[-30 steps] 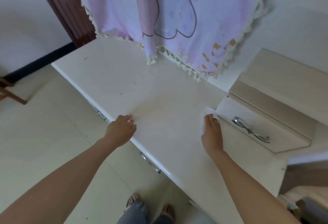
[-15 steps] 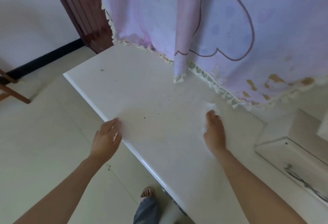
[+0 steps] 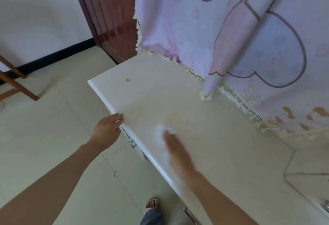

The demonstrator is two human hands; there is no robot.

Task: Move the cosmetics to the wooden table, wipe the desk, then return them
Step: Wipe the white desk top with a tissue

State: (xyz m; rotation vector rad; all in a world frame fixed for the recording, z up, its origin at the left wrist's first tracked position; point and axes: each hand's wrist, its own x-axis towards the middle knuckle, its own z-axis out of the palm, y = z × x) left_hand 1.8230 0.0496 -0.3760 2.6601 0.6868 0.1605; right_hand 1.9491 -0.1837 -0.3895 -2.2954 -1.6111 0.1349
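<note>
Several dark specks [image 3: 127,80] dot the cream desk [image 3: 222,153].

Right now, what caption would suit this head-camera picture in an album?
Right hand presses a white tissue on the cream desk; left hand rests at its front edge.

Bare forearms — blue jeans leg [image 3: 152,216], open-toed sandal [image 3: 152,204].

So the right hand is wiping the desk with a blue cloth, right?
Not quite: the cloth is white, not blue. The head view shows the right hand, fingers straight, pressing it onto the desk.
</note>
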